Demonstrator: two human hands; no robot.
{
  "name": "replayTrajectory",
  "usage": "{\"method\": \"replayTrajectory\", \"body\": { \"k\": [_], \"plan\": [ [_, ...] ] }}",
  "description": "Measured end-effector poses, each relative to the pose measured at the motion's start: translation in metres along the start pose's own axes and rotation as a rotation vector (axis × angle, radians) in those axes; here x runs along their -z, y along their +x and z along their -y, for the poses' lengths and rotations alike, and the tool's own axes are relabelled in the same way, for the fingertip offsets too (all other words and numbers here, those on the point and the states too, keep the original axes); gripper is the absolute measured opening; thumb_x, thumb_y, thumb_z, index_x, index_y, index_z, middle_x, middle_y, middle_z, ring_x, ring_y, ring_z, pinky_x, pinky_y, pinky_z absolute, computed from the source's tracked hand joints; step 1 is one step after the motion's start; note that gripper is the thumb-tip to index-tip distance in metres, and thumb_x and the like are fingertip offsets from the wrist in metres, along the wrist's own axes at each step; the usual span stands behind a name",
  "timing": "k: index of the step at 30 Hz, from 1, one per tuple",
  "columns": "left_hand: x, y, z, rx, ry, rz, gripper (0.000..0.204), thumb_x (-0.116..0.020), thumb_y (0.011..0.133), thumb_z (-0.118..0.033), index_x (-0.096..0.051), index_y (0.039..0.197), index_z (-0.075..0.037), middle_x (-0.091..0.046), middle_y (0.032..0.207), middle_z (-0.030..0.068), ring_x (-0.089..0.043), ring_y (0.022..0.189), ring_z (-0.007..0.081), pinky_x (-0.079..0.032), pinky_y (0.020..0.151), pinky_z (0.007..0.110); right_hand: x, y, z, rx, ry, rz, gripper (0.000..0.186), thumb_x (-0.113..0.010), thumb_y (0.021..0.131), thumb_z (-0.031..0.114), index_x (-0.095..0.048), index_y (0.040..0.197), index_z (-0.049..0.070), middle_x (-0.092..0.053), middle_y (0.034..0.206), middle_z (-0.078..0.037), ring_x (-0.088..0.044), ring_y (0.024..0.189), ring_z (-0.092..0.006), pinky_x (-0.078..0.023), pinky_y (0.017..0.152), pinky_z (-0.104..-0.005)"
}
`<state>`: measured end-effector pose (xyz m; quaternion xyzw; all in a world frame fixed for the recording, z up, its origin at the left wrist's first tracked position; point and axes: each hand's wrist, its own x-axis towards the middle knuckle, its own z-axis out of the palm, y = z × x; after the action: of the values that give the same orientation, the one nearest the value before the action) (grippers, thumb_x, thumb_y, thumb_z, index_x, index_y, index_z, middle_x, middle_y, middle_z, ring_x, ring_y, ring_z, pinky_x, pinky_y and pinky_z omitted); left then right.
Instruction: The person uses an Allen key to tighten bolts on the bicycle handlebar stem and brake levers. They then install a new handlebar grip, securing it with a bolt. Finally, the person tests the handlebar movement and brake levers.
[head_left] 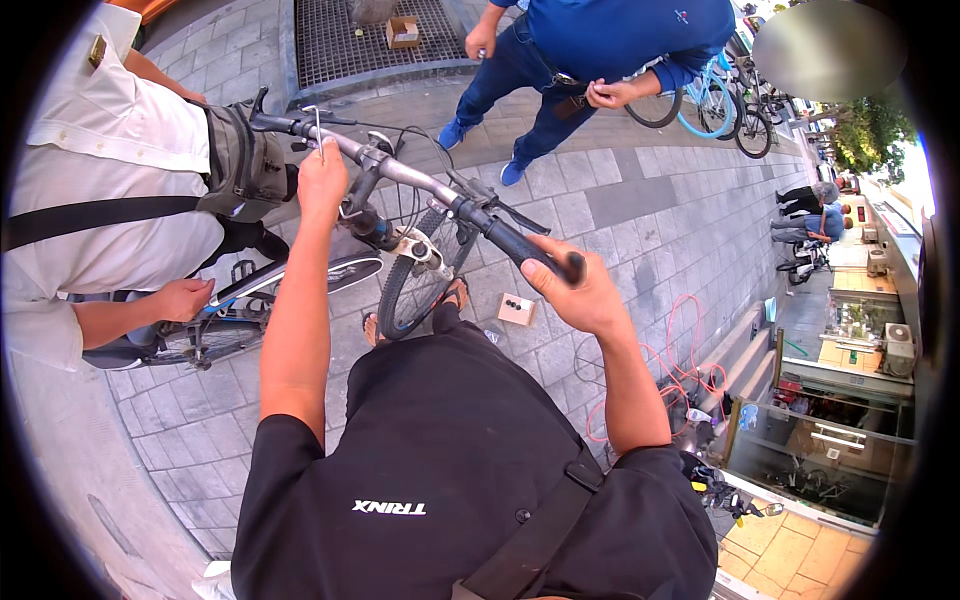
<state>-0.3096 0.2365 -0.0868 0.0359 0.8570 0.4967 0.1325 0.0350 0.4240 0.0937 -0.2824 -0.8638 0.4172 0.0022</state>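
Note:
A bicycle's grey handlebar (pixel 410 175) runs across in front of me, above its front wheel (pixel 432 268). My left hand (pixel 323 182) is closed round a thin, bent metal rod that looks like a hex key (pixel 319 126). The rod sticks up beside the bar's left part, near the brake lever; whether it touches the bar I cannot tell. My right hand (pixel 582 287) is wrapped round the black handlebar grip (pixel 508 243) at the bar's right end, its thumb near the tip. A brake lever (pixel 520 218) stands just ahead of that grip.
A person in white (pixel 110 150) with a waist bag stands close at left, near another bicycle (pixel 215 315). Someone in blue (pixel 620 45) faces me. A small cardboard box (pixel 516 309) lies on the paving by the wheel. An orange hose (pixel 690 370) coils at right.

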Motion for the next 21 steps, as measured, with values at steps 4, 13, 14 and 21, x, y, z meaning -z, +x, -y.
{"method": "replayTrajectory", "body": {
  "k": [4,13,14,21],
  "plan": [
    [0.004,-0.021,-0.043,-0.055,0.402,0.115,0.063,-0.040,0.109,-0.056,-0.075,0.112,-0.003,-0.075,0.113,0.0268,-0.070,0.111,0.0495,-0.052,0.097,0.057,-0.007,-0.002,-0.012,0.131,0.113,-0.054,0.051,-0.076,0.102,0.033,-0.067,0.136,-0.004,-0.076,0.106,-0.010,-0.067,0.088,-0.0144,-0.055,0.080,-0.0325],
    [-0.010,-0.046,-0.055,-0.163,0.675,0.046,0.061,-0.039,0.112,-0.055,-0.069,0.105,-0.002,-0.077,0.100,0.0285,-0.073,0.094,0.0522,-0.056,0.086,0.061,-0.003,0.004,0.001,-0.474,0.964,0.180,0.046,-0.067,0.108,0.025,-0.060,0.145,-0.001,-0.050,0.067,0.001,-0.036,0.043,-0.0066,-0.032,0.039,-0.0251],
    [-0.009,-0.046,-0.055,-0.159,0.688,0.045,0.061,-0.039,0.112,-0.055,-0.069,0.105,-0.002,-0.077,0.100,0.0282,-0.073,0.094,0.0518,-0.056,0.085,0.061,-0.002,0.004,0.000,-0.509,1.078,0.232,0.045,-0.067,0.108,0.024,-0.060,0.146,-0.001,-0.050,0.068,0.001,-0.036,0.044,-0.0063,-0.032,0.038,-0.0250],
    [-0.012,-0.045,-0.059,-0.171,0.687,0.058,0.056,-0.042,0.112,-0.052,-0.069,0.105,-0.003,-0.077,0.097,0.0268,-0.074,0.093,0.0496,-0.056,0.084,0.061,-0.006,0.005,-0.021,0.126,0.293,0.139,0.047,-0.069,0.106,0.021,-0.059,0.145,-0.003,-0.064,0.077,-0.003,-0.055,0.055,-0.0100,-0.046,0.048,-0.0298]
  ]
}}
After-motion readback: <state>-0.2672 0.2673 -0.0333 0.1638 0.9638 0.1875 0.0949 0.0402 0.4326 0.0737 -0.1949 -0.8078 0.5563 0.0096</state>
